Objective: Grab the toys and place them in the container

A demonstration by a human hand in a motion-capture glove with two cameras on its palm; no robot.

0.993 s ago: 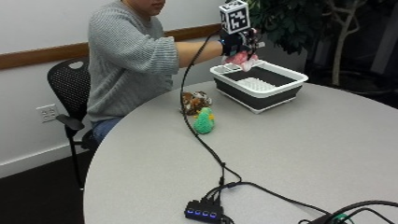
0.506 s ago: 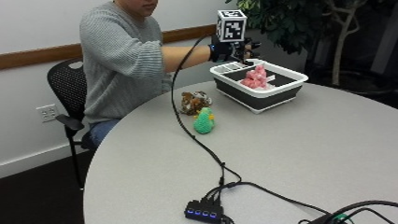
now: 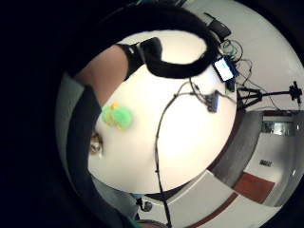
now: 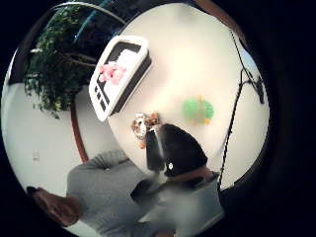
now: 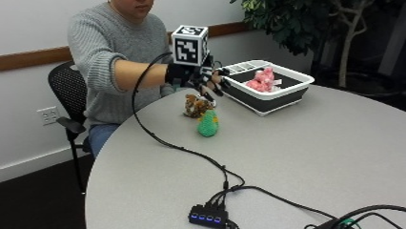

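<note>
A pink plush toy lies inside the black and white container at the table's far side. On the table, a brown and orange toy stands next to a green toy. My gloved right hand hovers above the brown toy, between it and the container, fingers relaxed and pointing down, holding nothing. In the thumb side palm view the pink toy sits in the container, and the brown toy and green toy lie on the table. The little finger side view shows the green toy.
A black cable runs from the glove across the round grey table to a small hub near the front edge. A potted plant stands behind the container. An office chair holds the person.
The hand let go of the pink toy, which now lies in the container. The hand has drawn back from the container and come down toward the brown toy.
</note>
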